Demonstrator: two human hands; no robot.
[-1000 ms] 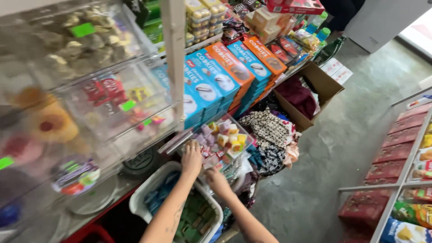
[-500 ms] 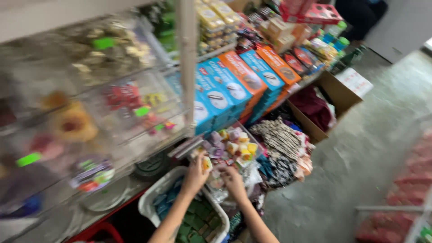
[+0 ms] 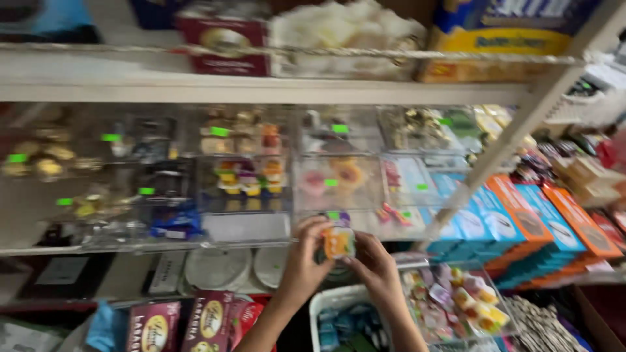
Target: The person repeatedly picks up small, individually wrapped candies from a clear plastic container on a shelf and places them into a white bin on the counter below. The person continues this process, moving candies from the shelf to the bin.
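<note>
A small orange-and-clear packet (image 3: 340,242) is held up in front of the clear display boxes (image 3: 261,176), between both hands. The left hand (image 3: 305,261) closes its fingers on the packet's left edge; the right hand (image 3: 377,264) pinches the right edge with curled fingers. The image is motion-blurred, so the packet's contents cannot be made out. Just below and to the right stands a clear tub of assorted small items (image 3: 456,303); below the hands sits a white basket (image 3: 339,319). Blue and orange cartons (image 3: 515,225) line the shelf at right; maroon boxes (image 3: 195,322) lie lower left.
</note>
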